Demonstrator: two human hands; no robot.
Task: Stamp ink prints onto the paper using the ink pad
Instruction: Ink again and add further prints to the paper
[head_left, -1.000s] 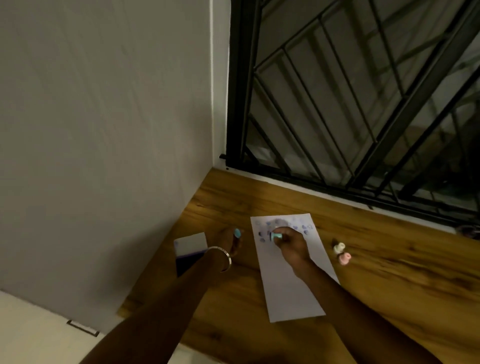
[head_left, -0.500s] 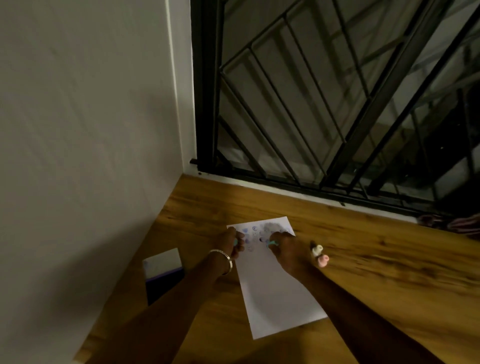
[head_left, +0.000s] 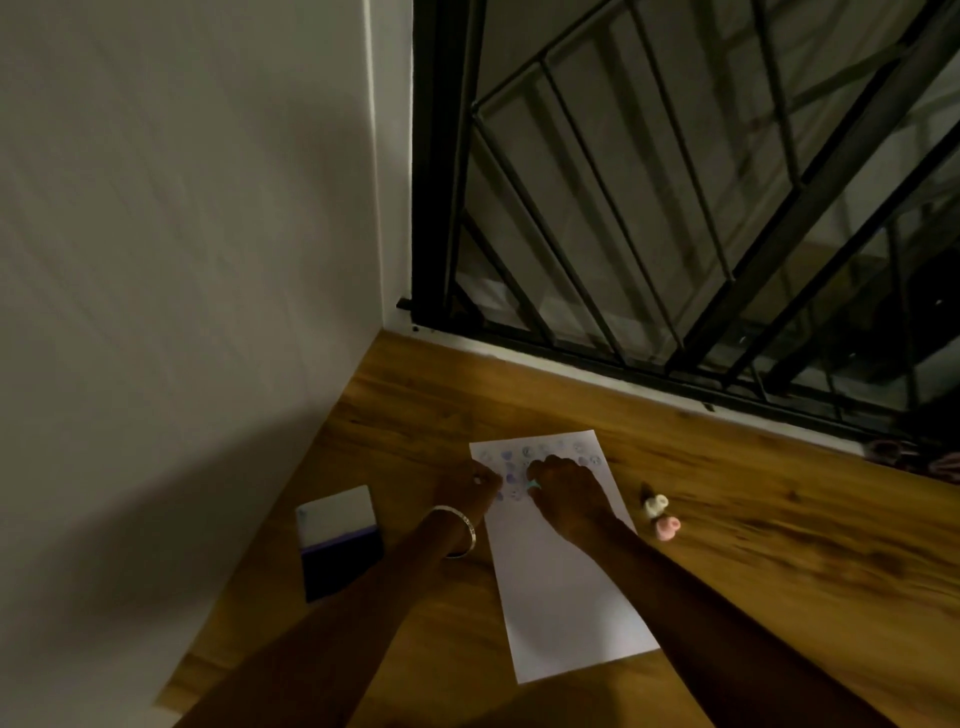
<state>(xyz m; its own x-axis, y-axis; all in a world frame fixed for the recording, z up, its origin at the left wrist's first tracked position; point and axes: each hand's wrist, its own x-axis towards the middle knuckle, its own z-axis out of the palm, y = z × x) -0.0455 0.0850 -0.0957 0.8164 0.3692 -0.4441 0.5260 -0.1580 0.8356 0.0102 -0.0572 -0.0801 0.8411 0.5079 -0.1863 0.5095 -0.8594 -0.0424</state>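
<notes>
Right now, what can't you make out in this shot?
Only the head view exists, and it is dim.
- Stamp: only a teal sliver shows; the right hand covers the rest.
- Left hand: whether it holds something is too small and dark to tell.
- Prints on the paper: too blurred to read, some hidden under the hands.
- Objects at the right edge: cut off.

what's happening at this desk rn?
A person is stamping a sheet of paper on a wooden desk. The right hand grips a small teal stamp down on the sheet's printed top end; the left hand rests at its left edge. The ink pad sits open to the left, two spare stamps to the right.
</notes>
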